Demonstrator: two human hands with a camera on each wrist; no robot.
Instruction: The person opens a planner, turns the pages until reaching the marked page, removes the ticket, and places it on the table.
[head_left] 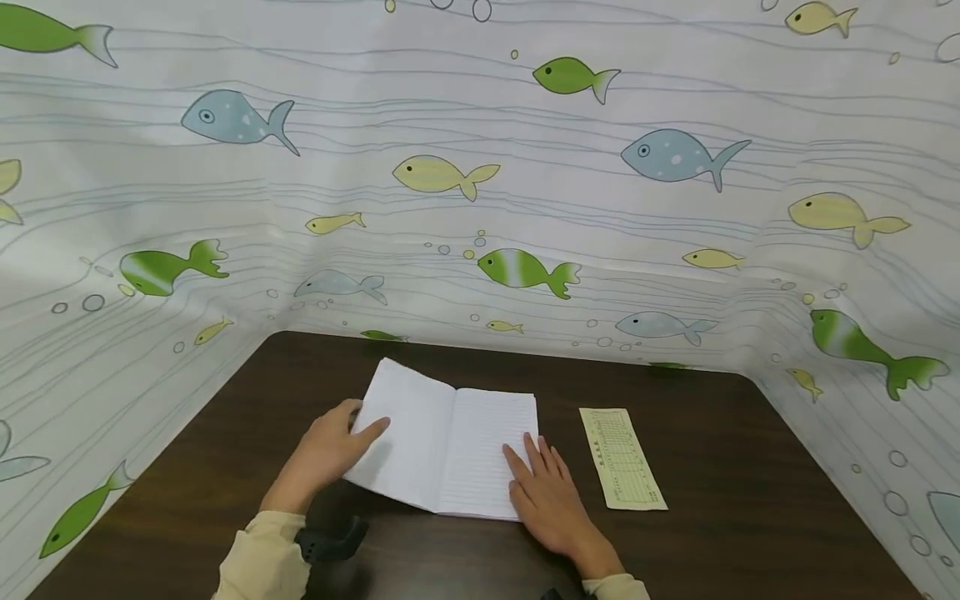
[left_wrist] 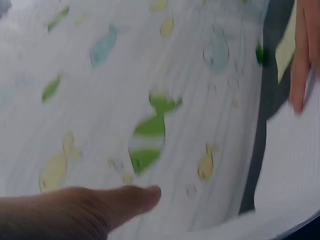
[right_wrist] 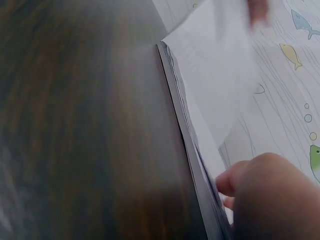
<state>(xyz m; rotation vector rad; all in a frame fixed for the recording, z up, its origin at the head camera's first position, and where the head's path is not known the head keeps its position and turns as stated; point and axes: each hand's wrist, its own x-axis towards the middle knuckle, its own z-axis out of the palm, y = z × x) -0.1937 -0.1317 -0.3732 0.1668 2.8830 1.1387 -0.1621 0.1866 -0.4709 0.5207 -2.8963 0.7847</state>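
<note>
An open notebook (head_left: 487, 454) with lined white pages lies on the dark table. Its left side (head_left: 408, 429) is lifted at a slant, gripped at the outer edge by my left hand (head_left: 326, 450), thumb on the page and fingers behind it. With its fingers spread, my right hand (head_left: 551, 500) rests on the lower right edge of the right page. In the right wrist view the stacked page edges (right_wrist: 187, 120) run beside that hand (right_wrist: 275, 200). The left thumb (left_wrist: 125, 202) is extended in the left wrist view.
A pale yellow printed slip (head_left: 622, 458) lies flat to the right of the notebook. The brown wood table (head_left: 712, 467) is bounded at the back and sides by a white sheet (head_left: 450, 225) printed with fish. A dark band (head_left: 330, 542) circles the left wrist.
</note>
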